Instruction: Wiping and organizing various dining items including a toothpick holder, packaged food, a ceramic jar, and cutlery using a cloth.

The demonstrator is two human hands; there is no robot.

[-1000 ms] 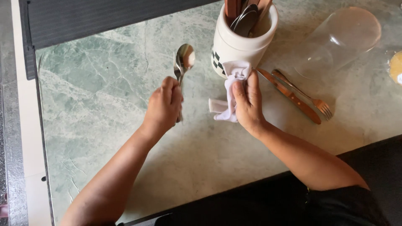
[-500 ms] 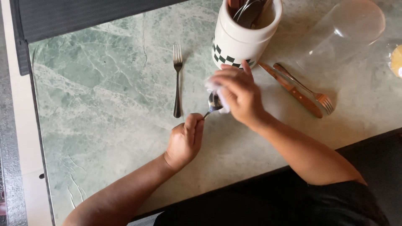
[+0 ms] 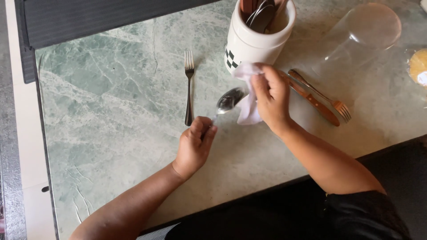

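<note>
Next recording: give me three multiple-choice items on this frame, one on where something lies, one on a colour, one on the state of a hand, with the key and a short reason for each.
1. Where does the lone fork lie?
A. On the green counter, left of the spoon
B. Inside the white holder
C. On the black mat

2. What colour is the cloth?
A. Red
B. White
C. Dark blue

3. What is the left hand doing?
A. Lying flat and empty
B. Gripping the spoon by its handle
C. Lifting the clear cup

Key:
1 A, the fork lies flat on the counter, apart from both hands.
2 B, the cloth in the right hand is pale white, bunched beside the spoon's bowl.
3 B, the fingers are closed on the handle, with the bowl pointing toward the white holder.
</note>
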